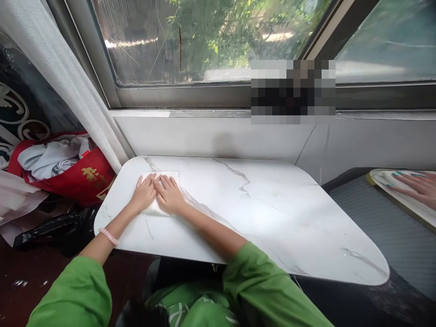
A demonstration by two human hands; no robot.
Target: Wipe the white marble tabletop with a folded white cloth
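The cloth [154,208], white, lies on the left end of the white, grey-veined surface [272,218], flat beneath your 2 hands. Its upper right corner and lower edge show past your fingers. Your left hand [143,197] rests palm down on its left part, the fingers straight, close together and pointing away from you; they press on the cloth without gripping it. Your right hand [168,196] lies just beside it, also palm down, its fingers stretched out and slightly spread, the tips angled toward your left hand and meeting it near the index finger. You wear a pink beaded bracelet [108,237] on your left wrist and green sleeves [78,286] on both arms.

Beyond the surface's far edge you have a white wall [190,134], and above that a window [211,41] with greenery outside; a pixelated patch hides part of its frame. To your left hang the pale curtain [57,68] and, below it, a red bag [91,177] filled with light clothes [59,159], with black plastic [75,225] beneath. At far right, another person's hand [417,186] lies flat on a pale pad [379,176] over a grey, ribbed top [374,227].
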